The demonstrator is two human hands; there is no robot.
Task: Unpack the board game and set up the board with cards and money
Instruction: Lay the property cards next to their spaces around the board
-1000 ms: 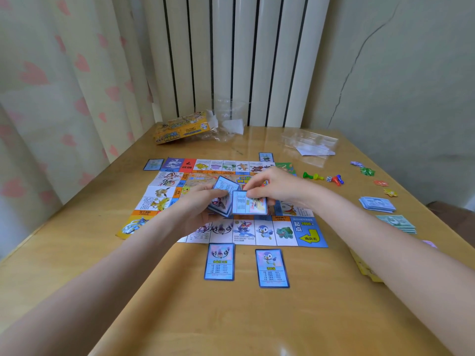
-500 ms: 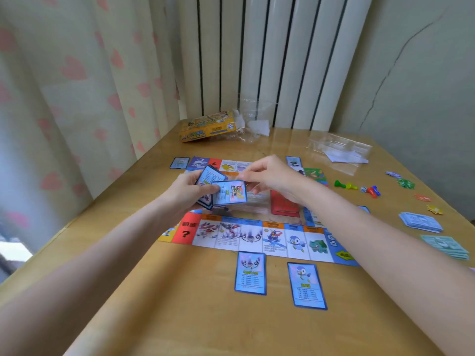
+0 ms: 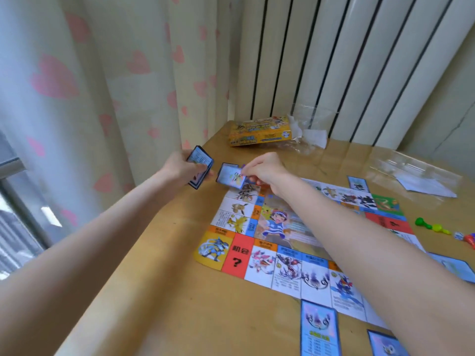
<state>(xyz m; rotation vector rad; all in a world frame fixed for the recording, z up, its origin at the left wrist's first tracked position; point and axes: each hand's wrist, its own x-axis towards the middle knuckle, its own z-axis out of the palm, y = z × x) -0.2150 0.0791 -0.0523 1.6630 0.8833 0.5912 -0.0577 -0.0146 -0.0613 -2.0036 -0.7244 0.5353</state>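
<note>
The paper game board point(image 3: 280, 224) lies flat on the wooden table point(image 3: 164, 291). My left hand point(image 3: 180, 167) grips a stack of blue cards point(image 3: 200, 165) beyond the board's far left corner. Just to its right, my right hand point(image 3: 264, 170) pinches a single blue card point(image 3: 231, 178) low over that corner. Two blue cards point(image 3: 320, 327) point(image 3: 386, 343) lie along the board's near edge, and another blue card point(image 3: 357, 183) lies at its far edge. Whether the single card touches the table is unclear.
The yellow game box point(image 3: 259, 132) and crumpled plastic wrap point(image 3: 308, 132) sit at the table's back by the radiator. A clear bag with paper point(image 3: 421, 181) lies at the right. Coloured pawns point(image 3: 434, 227) stand right of the board. A curtain hangs close at the left.
Both hands have moved from above the board's middle out to its far left corner. The right hand has drawn one card off the stack, and my view has swung left.
</note>
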